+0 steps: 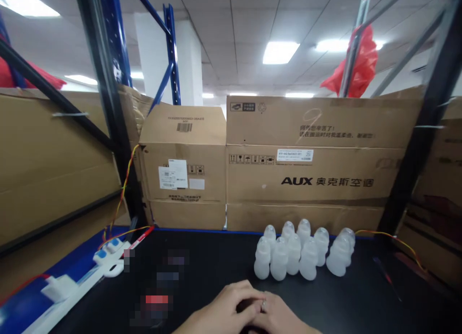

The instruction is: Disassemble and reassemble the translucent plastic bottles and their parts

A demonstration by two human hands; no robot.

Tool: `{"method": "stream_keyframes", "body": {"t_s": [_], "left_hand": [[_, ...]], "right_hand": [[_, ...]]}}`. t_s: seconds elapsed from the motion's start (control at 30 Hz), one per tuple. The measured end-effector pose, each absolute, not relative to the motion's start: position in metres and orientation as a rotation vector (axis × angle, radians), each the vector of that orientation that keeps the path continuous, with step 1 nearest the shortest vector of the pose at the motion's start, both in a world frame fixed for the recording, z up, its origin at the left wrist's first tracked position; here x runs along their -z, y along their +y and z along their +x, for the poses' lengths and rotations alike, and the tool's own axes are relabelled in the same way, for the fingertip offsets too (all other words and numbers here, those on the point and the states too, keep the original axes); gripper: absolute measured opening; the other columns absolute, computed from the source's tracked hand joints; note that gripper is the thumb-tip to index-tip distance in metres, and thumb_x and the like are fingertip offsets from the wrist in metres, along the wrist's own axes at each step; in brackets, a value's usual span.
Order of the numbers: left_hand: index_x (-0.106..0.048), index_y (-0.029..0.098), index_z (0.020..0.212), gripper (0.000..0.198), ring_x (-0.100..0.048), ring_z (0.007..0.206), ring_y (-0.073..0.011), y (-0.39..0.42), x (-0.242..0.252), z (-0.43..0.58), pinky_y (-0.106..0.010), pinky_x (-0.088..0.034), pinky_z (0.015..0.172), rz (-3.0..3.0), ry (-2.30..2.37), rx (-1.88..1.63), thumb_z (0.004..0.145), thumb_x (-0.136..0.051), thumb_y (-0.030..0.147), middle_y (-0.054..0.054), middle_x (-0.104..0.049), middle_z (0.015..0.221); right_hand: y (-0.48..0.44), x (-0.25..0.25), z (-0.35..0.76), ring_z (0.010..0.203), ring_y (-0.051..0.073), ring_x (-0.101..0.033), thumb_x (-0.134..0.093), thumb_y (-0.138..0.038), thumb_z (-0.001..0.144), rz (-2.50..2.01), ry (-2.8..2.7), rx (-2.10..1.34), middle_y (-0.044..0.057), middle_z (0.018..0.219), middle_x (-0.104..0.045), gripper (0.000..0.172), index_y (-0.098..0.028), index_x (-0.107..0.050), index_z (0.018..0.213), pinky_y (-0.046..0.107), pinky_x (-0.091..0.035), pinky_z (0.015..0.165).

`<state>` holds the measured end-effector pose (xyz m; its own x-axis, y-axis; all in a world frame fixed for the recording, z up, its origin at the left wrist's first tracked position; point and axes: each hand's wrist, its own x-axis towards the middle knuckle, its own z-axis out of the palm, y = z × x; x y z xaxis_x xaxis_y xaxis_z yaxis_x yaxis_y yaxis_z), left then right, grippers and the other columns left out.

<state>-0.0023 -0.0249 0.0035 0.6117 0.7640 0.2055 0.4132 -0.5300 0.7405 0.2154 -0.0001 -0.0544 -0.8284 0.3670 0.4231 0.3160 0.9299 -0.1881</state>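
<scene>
At the bottom middle, my left hand (229, 307) and my right hand (279, 314) are clasped together over the black tabletop. The fingers of both are bent and meet one another, and a ring sits on a finger at the join. No object shows between them, though their undersides are hidden. Beyond my right hand, several frosted white, gourd-shaped bottles (279, 264) with clear domed tops stand upright in a close cluster. Neither hand touches them.
A white power strip (86, 281) with plugs runs along the left edge. Nearby lies a blurred-out item (157, 299). A thin pen-like tool (387, 278) lies at right. Cardboard boxes (252, 180) wall the back, between dark rack posts (415, 127).
</scene>
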Motion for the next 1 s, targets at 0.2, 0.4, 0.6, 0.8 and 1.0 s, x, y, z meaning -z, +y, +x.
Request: {"method": "stream_keyframes", "body": {"t_s": [0.2, 0.4, 0.6, 0.8, 1.0], "left_hand": [[-0.070, 0.033, 0.147, 0.040, -0.072, 0.107, -0.0232, -0.026, -0.005, -0.003, -0.034, -0.054, 0.098, 2.328, 0.890, -0.689, 0.113, -0.051, 0.043, -0.008, -0.079, 0.115], [-0.077, 0.028, 0.133, 0.033, -0.073, 0.096, -0.0210, -0.018, -0.008, -0.006, -0.033, -0.054, 0.092, 2.415, 0.923, -0.715, 0.113, -0.053, 0.039, -0.006, -0.079, 0.103], [-0.082, 0.026, 0.116, 0.031, -0.074, 0.098, -0.0218, -0.013, 0.004, -0.013, -0.034, -0.055, 0.092, 2.296, 0.956, -0.814, 0.112, -0.057, 0.043, -0.007, -0.082, 0.106], [-0.081, 0.027, 0.118, 0.030, -0.073, 0.102, -0.0230, -0.014, 0.007, -0.011, -0.038, -0.054, 0.098, 2.208, 0.981, -0.805, 0.111, -0.057, 0.044, -0.007, -0.081, 0.110], [-0.080, 0.026, 0.121, 0.031, -0.072, 0.104, -0.0239, -0.014, -0.002, -0.012, -0.037, -0.053, 0.098, 2.214, 1.014, -0.764, 0.112, -0.055, 0.042, -0.008, -0.082, 0.112]], "right_hand": [[-0.028, 0.025, 0.225, 0.122, 0.027, -0.070, -0.063, -0.027, 0.101, -0.639, -2.579, -0.463, 0.008, 0.130, -0.077, 0.030, -0.027, -0.074, 0.129, 0.041, -0.052, 0.110], [-0.024, 0.024, 0.223, 0.113, 0.026, -0.069, -0.063, -0.029, 0.102, -0.690, -2.635, -0.407, 0.008, 0.120, -0.077, 0.020, -0.024, -0.074, 0.118, 0.040, -0.053, 0.101], [-0.021, 0.022, 0.218, 0.104, 0.024, -0.069, -0.063, -0.031, 0.103, -0.628, -2.702, -0.258, 0.007, 0.115, -0.077, 0.017, -0.022, -0.074, 0.113, 0.035, -0.053, 0.089], [-0.024, 0.026, 0.216, 0.091, 0.023, -0.066, -0.061, -0.030, 0.101, -0.743, -2.668, -0.150, 0.007, 0.103, -0.075, 0.014, -0.022, -0.073, 0.104, 0.035, -0.051, 0.081], [-0.027, 0.022, 0.212, 0.088, 0.022, -0.065, -0.061, -0.024, 0.100, -0.800, -2.619, -0.178, 0.007, 0.104, -0.075, 0.013, -0.022, -0.074, 0.102, 0.033, -0.047, 0.079]]}}
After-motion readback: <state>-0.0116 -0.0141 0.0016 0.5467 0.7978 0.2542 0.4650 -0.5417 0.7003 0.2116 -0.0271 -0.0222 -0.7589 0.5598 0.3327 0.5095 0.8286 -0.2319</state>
